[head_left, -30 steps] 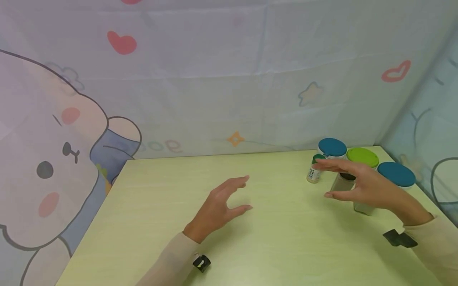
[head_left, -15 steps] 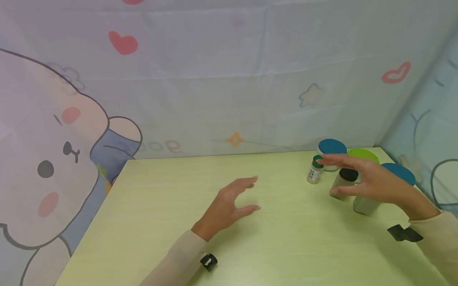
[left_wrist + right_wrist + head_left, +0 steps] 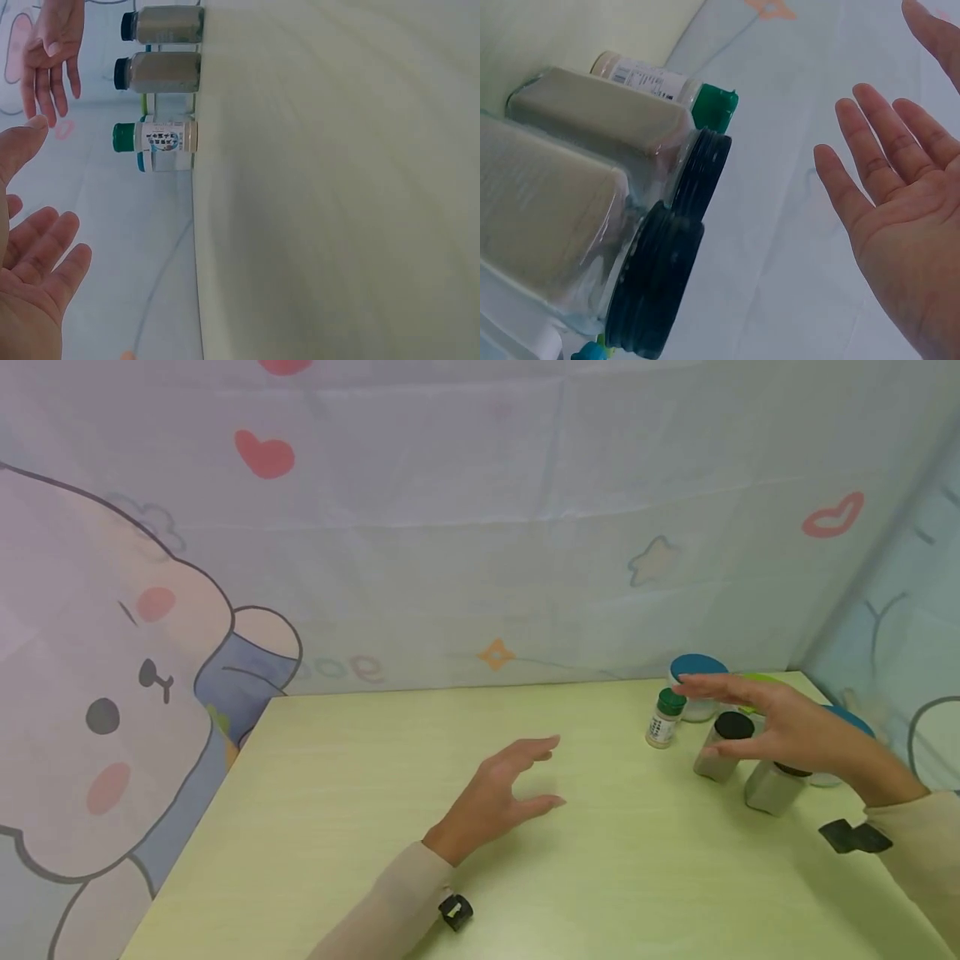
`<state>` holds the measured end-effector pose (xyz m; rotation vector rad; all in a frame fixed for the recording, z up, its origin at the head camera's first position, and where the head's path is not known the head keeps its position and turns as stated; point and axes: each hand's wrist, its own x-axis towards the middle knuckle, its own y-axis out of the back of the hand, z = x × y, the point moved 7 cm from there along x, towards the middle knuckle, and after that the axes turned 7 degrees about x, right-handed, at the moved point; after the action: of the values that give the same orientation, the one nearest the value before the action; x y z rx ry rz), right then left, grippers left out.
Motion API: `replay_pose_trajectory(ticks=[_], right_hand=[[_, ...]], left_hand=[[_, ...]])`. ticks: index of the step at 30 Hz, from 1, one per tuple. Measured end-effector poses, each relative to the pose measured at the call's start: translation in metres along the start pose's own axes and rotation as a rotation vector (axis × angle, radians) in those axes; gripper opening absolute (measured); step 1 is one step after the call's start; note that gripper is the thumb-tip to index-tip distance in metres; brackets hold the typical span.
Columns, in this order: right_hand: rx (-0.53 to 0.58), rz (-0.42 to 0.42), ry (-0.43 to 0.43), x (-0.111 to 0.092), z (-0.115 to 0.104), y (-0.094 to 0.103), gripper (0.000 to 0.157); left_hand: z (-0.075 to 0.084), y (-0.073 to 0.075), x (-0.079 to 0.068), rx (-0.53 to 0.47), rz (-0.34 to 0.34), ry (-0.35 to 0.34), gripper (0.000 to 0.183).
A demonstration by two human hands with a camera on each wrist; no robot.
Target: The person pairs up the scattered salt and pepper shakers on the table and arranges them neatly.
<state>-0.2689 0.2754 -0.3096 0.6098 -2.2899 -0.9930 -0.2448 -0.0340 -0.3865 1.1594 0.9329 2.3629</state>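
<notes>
Screened corner, room type unclear: cartoon cloth (image 3: 450, 468) behind and beside pale table (image 3: 360, 768).

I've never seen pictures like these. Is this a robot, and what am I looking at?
No, these are a person's left hand and right hand, both bare. The wide pictures come from a camera on the person's head. The other two come from cameras on the wrists, so things look tipped sideways. On the pale table stand a green-capped bottle, two black-lidded jars and three containers with blue or lime lids. The right hand hovers near the jars, the left hand above the table; neither holds anything.
</notes>
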Motion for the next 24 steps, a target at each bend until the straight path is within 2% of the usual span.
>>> replay_pose_trajectory(ticks=[2, 8, 15, 24], right_hand=[[-0.007, -0.002, -0.023, 0.0, 0.004, 0.001, 0.084], [-0.029, -0.004, -0.01, 0.0, 0.011, 0.006, 0.084], [-0.036, 0.009, -0.129, -0.001, 0.024, 0.013, 0.079], [-0.007, 0.008, -0.148, 0.0, 0.035, 0.019, 0.077]], left_hand=[[0.001, -0.003, 0.002, -0.001, -0.002, -0.001, 0.073], [0.001, -0.012, 0.007, 0.003, -0.003, -0.005, 0.073], [-0.001, -0.02, 0.013, -0.016, -0.008, 0.009, 0.071], [-0.007, -0.033, 0.024, -0.097, -0.038, 0.05, 0.072]])
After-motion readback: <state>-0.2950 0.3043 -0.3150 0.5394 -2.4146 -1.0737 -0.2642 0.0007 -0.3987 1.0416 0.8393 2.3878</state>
